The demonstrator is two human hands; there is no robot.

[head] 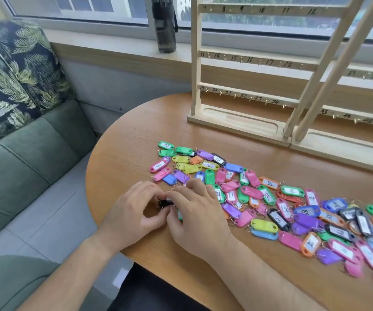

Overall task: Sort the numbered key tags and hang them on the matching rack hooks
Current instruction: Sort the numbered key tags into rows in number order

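Black tag [164,202]: lower centre, pinched between left grip [134,212] and right grip [194,212], both curled narrow. Coloured key tags [270,209]: strewn centre to lower right on counter [131,153]. Numbered rack [195,63]: upper right, upright behind them.

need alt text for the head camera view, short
A person's left hand and right hand together pinch a small black key tag at the near edge of a round wooden table. Coloured numbered key tags lie scattered to the right; behind them two wooden racks with numbered, bare hooks stand by a window, a dark bottle on the sill.
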